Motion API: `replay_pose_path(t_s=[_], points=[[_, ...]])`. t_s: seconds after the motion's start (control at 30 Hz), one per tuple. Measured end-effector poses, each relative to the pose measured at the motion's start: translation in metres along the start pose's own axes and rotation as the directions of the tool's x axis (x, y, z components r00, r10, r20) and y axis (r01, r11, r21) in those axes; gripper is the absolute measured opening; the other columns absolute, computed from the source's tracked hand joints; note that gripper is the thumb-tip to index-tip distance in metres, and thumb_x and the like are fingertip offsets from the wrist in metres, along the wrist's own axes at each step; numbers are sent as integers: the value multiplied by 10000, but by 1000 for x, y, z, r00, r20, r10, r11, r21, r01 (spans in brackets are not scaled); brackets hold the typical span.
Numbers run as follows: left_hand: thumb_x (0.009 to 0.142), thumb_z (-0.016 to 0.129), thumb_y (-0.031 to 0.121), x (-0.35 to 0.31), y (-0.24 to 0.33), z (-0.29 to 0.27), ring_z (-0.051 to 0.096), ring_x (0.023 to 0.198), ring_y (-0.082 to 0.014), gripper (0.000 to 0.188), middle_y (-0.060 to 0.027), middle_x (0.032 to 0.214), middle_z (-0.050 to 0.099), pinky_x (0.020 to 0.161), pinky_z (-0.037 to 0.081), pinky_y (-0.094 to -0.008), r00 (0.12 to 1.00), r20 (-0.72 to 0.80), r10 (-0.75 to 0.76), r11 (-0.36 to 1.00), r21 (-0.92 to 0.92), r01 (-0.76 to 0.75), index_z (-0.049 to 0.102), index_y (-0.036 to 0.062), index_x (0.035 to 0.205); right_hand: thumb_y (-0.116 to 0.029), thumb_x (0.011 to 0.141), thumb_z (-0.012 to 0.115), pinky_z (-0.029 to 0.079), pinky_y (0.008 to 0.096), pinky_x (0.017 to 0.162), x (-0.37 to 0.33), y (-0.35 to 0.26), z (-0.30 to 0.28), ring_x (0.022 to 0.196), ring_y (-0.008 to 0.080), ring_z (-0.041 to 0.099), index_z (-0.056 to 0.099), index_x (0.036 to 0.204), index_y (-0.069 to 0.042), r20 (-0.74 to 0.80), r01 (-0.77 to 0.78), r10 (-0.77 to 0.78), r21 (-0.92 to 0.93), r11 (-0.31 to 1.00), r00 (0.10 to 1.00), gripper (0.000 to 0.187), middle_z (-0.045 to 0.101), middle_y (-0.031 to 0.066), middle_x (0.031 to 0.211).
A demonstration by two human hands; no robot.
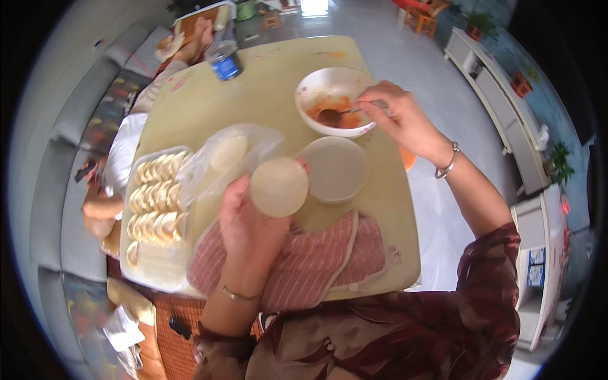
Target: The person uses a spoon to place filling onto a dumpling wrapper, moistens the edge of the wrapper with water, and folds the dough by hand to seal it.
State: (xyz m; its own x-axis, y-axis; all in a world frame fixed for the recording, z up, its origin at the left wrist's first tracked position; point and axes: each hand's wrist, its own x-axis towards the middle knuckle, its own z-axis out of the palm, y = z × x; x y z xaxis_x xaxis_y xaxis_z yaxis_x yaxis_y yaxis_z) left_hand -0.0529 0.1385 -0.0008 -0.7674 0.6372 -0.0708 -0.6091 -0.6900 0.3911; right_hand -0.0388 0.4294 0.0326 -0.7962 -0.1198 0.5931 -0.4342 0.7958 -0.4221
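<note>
On the fingers of my left hand (250, 221) rests a round, pale dumpling wrapper (279, 187), held flat above the table. My right hand (399, 117) grips the handle of a spoon (332, 117), whose bowl dips into orange-brown filling (326, 106) inside a white bowl (311, 82). A round, pale, shallow dish (337, 171) stands just nearer than the bowl. Left of my left hand, more wrappers (228, 152) lie in a clear plastic bag (256, 136). Folded dumplings (155, 197) fill rows on a white tray (142, 259) at the table's left edge.
A striped red cloth (316, 259) lies at the near edge of the yellowish table (266, 69). A clear jar with a blue label (225, 62) stands at the far left. Another person (126, 145) sits on the grey sofa (73, 126) to the left.
</note>
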Motion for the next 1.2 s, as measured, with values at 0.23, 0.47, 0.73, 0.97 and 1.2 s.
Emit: replay_pose_path(t_s=[0.23,0.47,0.73,0.97,1.2], points=[[936,498,268,-6,3,15,527,1233,-364,533,-260,1317,534,1111,368,-432,1000,11,-17,997,-69,18,420,-95,1319,-117,875,695,503,329,806,-32,17,4,928,200,594,667,1007,-40,-134,-304,328,175,937,935,155,651,77,1038],[919,527,235,-50,46,22,597,1153,-338,502,-209,1245,603,1027,458,-418,993,-34,110,969,227,-100,443,-50,1324,-140,872,703,456,305,917,-64,18,-11,987,178,594,658,1058,-13,-219,-298,335,186,936,916,230,646,64,1052],[933,533,195,-68,81,5,609,1125,-339,456,-226,1227,605,1000,486,-416,997,-62,46,897,441,-14,453,-79,1290,-29,867,639,459,296,900,-102,-49,-27,967,197,604,646,1024,9,-214,-207,221,87,975,951,162,640,85,1002],[949,558,118,10,109,17,621,1077,-329,248,-185,1151,613,916,555,-503,991,-76,113,828,558,-51,527,-44,1134,20,864,621,473,283,857,-136,-79,-33,919,188,616,645,974,20,-144,-276,299,158,948,943,112,642,86,946],[928,584,108,73,125,-4,668,954,-261,244,-143,1071,657,819,566,-389,990,-133,49,501,861,91,579,-40,1121,6,896,618,502,270,810,-200,-65,-47,851,137,628,658,936,21,-177,-474,509,205,856,843,59,667,61,894]])
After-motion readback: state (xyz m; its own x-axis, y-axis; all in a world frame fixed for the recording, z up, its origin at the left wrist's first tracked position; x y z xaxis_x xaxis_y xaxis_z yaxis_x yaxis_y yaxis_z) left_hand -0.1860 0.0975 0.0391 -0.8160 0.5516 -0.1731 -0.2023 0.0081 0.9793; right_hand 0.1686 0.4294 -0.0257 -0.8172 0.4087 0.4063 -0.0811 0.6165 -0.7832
